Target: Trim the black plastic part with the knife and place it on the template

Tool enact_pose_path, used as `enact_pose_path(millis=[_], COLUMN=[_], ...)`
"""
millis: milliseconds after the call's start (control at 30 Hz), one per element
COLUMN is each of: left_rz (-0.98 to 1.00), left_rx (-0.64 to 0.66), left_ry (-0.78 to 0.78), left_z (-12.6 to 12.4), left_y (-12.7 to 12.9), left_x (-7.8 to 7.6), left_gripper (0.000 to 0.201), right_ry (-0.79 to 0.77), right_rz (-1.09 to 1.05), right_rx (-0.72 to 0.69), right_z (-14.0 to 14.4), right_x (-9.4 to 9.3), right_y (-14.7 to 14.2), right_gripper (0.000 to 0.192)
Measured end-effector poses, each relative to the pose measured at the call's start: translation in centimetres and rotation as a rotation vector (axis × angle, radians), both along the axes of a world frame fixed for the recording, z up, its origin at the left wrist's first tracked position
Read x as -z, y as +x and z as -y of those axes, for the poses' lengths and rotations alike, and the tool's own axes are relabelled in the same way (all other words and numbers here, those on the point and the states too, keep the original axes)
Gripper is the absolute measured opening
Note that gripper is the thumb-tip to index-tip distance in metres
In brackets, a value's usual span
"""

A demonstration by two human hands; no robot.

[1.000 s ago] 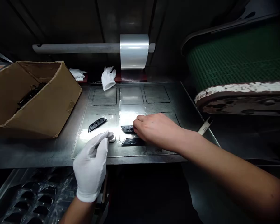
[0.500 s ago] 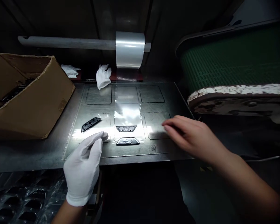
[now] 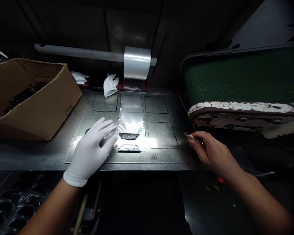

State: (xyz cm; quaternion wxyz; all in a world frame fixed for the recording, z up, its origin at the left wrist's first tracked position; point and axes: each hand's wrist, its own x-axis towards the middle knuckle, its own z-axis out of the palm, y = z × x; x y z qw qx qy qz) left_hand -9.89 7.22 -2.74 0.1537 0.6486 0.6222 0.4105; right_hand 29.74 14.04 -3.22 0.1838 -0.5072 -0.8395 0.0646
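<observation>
Resting flat, your gloved left hand (image 3: 91, 148) is lying with fingers spread on the metal plate (image 3: 161, 156), holding nothing, just left of the strip of clear film (image 3: 131, 122). Two small black parts (image 3: 128, 142) are sitting on that film by your fingertips. Your bare right hand (image 3: 212, 153) is curling at the plate's right edge, pinching a thin blade-like tool (image 3: 189, 136) (its markings are too small to read). A faint mark near the plate's front edge is staying illegible. Farther off, the film roll (image 3: 136, 63) is hanging on a bar, a cardboard box (image 3: 36, 101) is standing left, and a green conveyor belt (image 3: 242, 78) is rising right.
</observation>
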Motion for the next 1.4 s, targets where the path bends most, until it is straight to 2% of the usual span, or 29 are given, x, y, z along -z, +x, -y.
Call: enact_pose_path(millis=[67,200,333,467,633,800,900,1033,1167,1300,1400], left_rz=[-0.110,-0.255,-0.400,-0.449,-0.474,-0.450,-0.435,-0.423,-0.424,-0.411,-0.384], left_rx=[0.082,0.098,0.116,0.142,0.170,0.170,0.171,0.183,0.184,0.180,0.179], left_ry=[0.017,0.042,-0.019,-0.057,-0.095,-0.098,-0.102,-0.104,-0.102,-0.106,-0.071], left_z=[-0.5,-0.7,-0.6,-0.6,-0.7,-1.1,-1.3,-1.4,-1.3,-1.3,-0.9], left_y=[-0.3,-0.2,-0.1,-0.2,-0.2,0.1,0.3,0.5,0.3,-0.1,-0.3], left_x=[0.5,1.0,0.7,0.7,0.7,0.4,0.1,-0.3,-0.1,0.5,0.8], left_gripper=[0.029,0.030,0.030,0.027,0.032,0.021,0.019,0.020,0.017,0.016,0.015], right_ry=[-0.030,-0.101,-0.068,-0.054,-0.038,-0.029,-0.018,0.035,0.083,0.132,0.167], right_rz=[-0.055,-0.009,0.198,0.318,0.344,0.355,0.367,0.389,0.378,0.335,0.243], right_rx=[-0.098,-0.370,-0.426,-0.452,-0.492,-0.499,-0.488,-0.442,-0.399,-0.231,-0.018], right_z=[0.4,0.3,-0.4,-0.6,-0.6,-0.8,-0.8,-0.6,-0.2,0.1,0.2], right_x=[-0.9,-2.7,-3.5,-3.5,-3.2,-3.2,-2.9,-2.5,-2.2,-0.8,1.1], right_y=[-2.8,-9.8,-15.3,-18.2,-19.2,-18.8,-17.4,-13.4,-7.5,-2.5,-1.8], right_gripper=[0.024,0.032,0.034,0.035,0.028,0.030,0.033,0.043,0.043,0.036,0.034])
